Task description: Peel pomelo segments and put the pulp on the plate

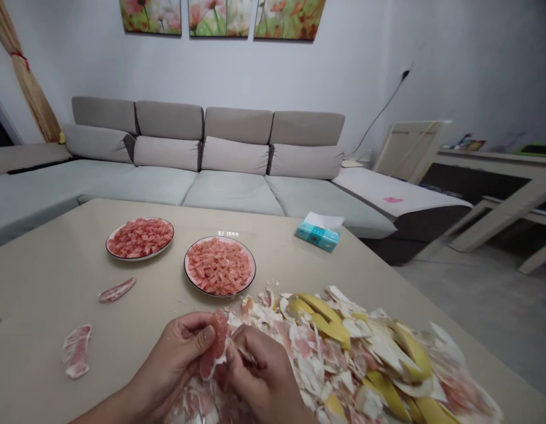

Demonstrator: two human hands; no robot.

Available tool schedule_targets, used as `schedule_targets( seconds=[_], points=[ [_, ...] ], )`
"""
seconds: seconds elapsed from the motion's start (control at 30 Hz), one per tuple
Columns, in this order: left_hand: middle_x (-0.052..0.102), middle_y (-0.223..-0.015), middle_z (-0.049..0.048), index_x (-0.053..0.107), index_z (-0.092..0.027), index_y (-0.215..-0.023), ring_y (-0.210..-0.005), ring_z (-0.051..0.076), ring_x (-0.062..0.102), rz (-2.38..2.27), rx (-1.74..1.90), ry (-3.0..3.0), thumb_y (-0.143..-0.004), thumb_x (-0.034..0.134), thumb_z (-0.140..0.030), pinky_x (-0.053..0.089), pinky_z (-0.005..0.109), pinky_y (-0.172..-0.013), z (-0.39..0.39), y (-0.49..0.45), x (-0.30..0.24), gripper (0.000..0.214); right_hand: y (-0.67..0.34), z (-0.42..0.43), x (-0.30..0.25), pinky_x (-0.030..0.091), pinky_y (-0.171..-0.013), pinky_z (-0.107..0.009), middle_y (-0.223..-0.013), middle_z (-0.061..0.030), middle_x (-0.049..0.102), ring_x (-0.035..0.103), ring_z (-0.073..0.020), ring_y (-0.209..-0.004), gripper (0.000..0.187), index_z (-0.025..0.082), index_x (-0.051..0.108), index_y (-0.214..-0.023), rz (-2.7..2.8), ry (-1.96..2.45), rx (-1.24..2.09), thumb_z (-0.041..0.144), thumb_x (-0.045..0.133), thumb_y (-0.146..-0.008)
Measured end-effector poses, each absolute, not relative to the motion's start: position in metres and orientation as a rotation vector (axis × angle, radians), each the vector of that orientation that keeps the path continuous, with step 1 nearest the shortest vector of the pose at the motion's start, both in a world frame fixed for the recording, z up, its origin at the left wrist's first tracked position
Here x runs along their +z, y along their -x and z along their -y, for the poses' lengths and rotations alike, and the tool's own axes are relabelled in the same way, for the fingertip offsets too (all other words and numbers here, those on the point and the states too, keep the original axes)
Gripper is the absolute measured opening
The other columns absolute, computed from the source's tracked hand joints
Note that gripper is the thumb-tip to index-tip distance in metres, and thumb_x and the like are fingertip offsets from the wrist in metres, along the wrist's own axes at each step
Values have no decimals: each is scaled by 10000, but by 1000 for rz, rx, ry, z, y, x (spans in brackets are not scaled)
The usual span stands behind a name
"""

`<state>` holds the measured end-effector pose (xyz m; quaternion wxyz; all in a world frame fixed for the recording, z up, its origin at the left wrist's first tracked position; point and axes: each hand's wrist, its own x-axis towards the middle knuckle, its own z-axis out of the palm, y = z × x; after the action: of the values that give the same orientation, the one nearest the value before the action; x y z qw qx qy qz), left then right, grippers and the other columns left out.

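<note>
My left hand [173, 356] holds a pink pomelo segment [217, 344] upright between thumb and fingers. My right hand [259, 371] pinches the segment's lower edge and a strip of white membrane. Both hands rest just above a large heap of pomelo peel and membrane [343, 359], with yellow rind pieces [326, 315] among the white scraps. Two plates of pink pulp stand beyond the hands: a smaller one [140, 238] and a nearer one [219, 266]. Loose strips of pink-and-white membrane [77, 351] lie on the tabletop to the left.
A beige table [78, 277] fills the foreground, with a blue tissue box [317, 232] towards its far edge. Behind it stands a grey sectional sofa [232, 159]. Floor shows to the right, beside a pale low table [493, 194].
</note>
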<state>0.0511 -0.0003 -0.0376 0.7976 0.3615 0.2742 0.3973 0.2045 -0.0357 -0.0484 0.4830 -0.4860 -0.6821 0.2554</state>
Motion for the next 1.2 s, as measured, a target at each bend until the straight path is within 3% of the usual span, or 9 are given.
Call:
schedule_targets(
  seconds=[0.17, 0.37, 0.57, 0.73, 0.87, 1.03, 1.2],
  points=[
    [505, -511, -30, 686, -109, -789, -475, 51, 403, -614, 890, -861, -834, 691, -289, 353, 148, -504, 3, -51, -33, 186, -203, 35, -46, 361, -508, -218, -578, 13, 520, 476, -114, -537, 217, 202, 443, -613, 1711, 1163, 447, 148, 466, -822],
    [608, -674, 10, 687, -110, -878, -528, 63, 525, -607, 906, -693, -792, 738, -220, 465, 158, -528, -2, -50, -34, 148, -201, 38, -45, 387, -532, -227, -594, 9, 526, 499, -124, -553, 227, 213, 414, -615, 1639, 1101, 506, 150, 467, -826],
    [614, -724, 15, 661, -97, -809, -563, 51, 584, -596, 1068, -575, -832, 664, -96, 549, 131, -569, -26, -39, -26, 23, -214, 39, -37, 333, -490, -217, -589, 34, 450, 432, -114, -531, 251, 226, 343, -619, 1529, 1147, 475, 154, 466, -826],
    [619, -795, 32, 647, -131, -965, -629, 108, 639, -535, 822, -506, -835, 676, -164, 577, 195, -538, -21, -40, -28, 138, -218, 37, -29, 394, -598, -253, -658, -12, 554, 526, -138, -629, 293, 196, 456, -609, 1739, 1128, 541, 221, 492, -899],
    [574, -772, 10, 645, -158, -968, -619, 105, 610, -499, 781, -585, -871, 634, -224, 523, 173, -482, -14, -42, -30, 118, -215, 37, -30, 419, -639, -281, -707, -57, 606, 565, -159, -679, 330, 179, 538, -601, 1840, 1124, 429, 185, 459, -921],
    [501, -707, -16, 669, -131, -929, -561, 59, 468, -580, 817, -861, -859, 655, -236, 399, 150, -465, -11, -42, -29, 127, -215, 38, -31, 431, -624, -298, -755, -69, 595, 553, -188, -708, 127, 182, 554, -685, 1847, 1177, 282, 139, 538, -804],
    [588, -776, -2, 682, -159, -981, -654, 85, 513, -714, 880, -1075, -761, 766, -267, 416, 169, -574, -12, -42, -33, 259, -217, 38, -27, 404, -619, -298, -671, -55, 616, 543, -174, -657, 280, 191, 543, -605, 1972, 1121, 263, 154, 507, -881]
  ],
)
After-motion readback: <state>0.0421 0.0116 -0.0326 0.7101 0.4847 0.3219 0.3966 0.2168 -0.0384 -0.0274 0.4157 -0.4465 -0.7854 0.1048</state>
